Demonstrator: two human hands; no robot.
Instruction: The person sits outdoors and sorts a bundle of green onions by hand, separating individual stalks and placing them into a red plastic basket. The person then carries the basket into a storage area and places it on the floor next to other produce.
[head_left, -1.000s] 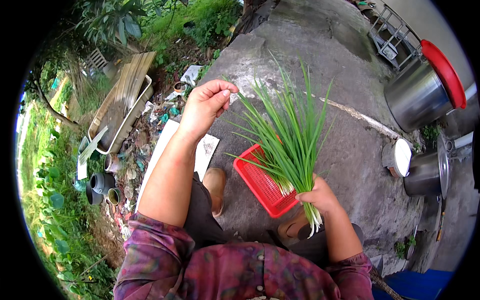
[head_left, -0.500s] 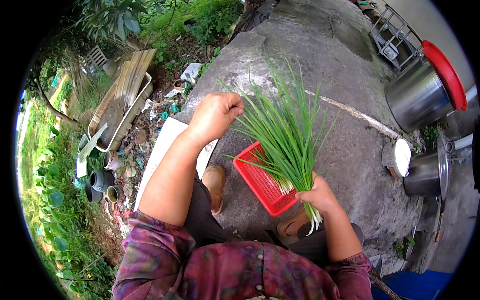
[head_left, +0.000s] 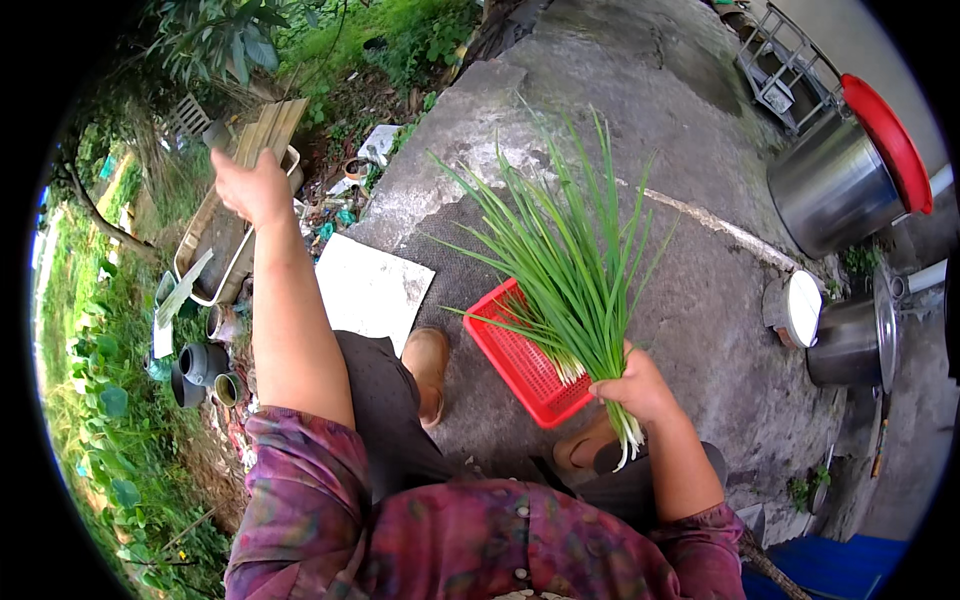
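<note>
Swinging away from the greens, the left hand [head_left: 250, 187] has moved out to about ten o'clock and now hangs over the debris-strewn slope beyond the concrete edge. Its fingers look loosely curled, and I cannot tell whether anything is in them. The right hand [head_left: 632, 387] has stayed put near five o'clock, clenched around the pale root ends of a bunch of green onions [head_left: 565, 260], whose long leaves fan upward toward twelve o'clock. Just beside that bunch, at its seven o'clock, a red plastic basket [head_left: 520, 365] sits on the concrete floor [head_left: 700, 290] with a few stalks lying across it. A white board [head_left: 370, 292] lies flat at nine o'clock of the basket. Steel pots [head_left: 835, 195] stand at two o'clock. Judging by the full bunch in hand and the nearly bare basket, most of the sorting seems undone.
</note>
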